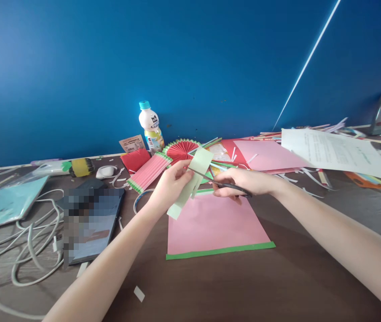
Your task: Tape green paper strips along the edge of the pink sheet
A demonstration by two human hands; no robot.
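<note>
My left hand [172,184] pinches a pale green paper strip [190,181] and holds it up over the table. My right hand [244,181] grips dark scissors [225,185], whose blades reach into the strip's right edge. Below both hands a pink sheet with green borders [215,226] lies flat on the brown table [277,277].
A pleated pink fan [149,172], a red round fan [181,150], a drink bottle [150,126] and coloured paper sheets [267,155] lie behind. A tablet [91,223] and white cables [25,250] sit at left. A printed white sheet [338,153] lies at right. Paper scraps lie about.
</note>
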